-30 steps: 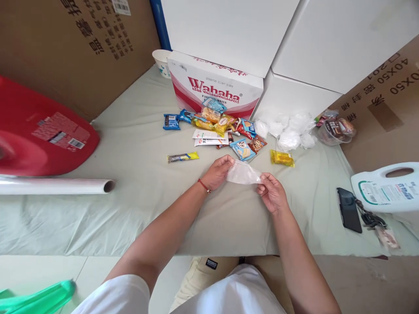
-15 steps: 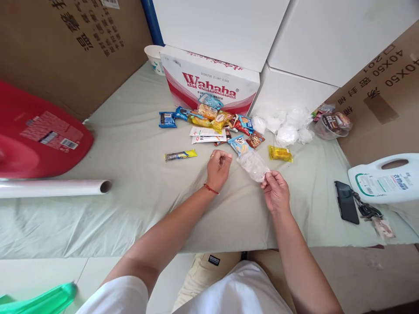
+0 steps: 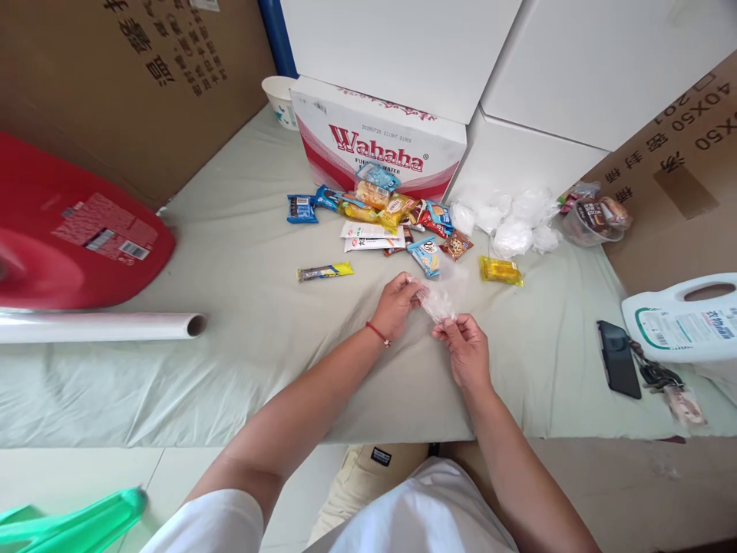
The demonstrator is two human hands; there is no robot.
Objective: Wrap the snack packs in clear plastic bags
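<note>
Between my two hands a clear plastic bag is held above the cloth-covered table. My left hand pinches its left edge, and my right hand grips its lower right edge. Just beyond the bag lies a light blue snack packet. A yellow-wrapped snack rests to the right, and a thin yellow-and-dark snack bar to the left. Behind them is a pile of wrapped snacks, with two white packets at its front.
A Wahaha carton stands behind the snacks. Crumpled clear bags and a plastic tub of snacks are at back right. A phone and white detergent bottle lie right; a red jug and white roll left.
My left hand has moved right and taken hold of the bag's left edge. My right hand has drawn the bag left and a little nearer to me. The view has shifted slightly.
</note>
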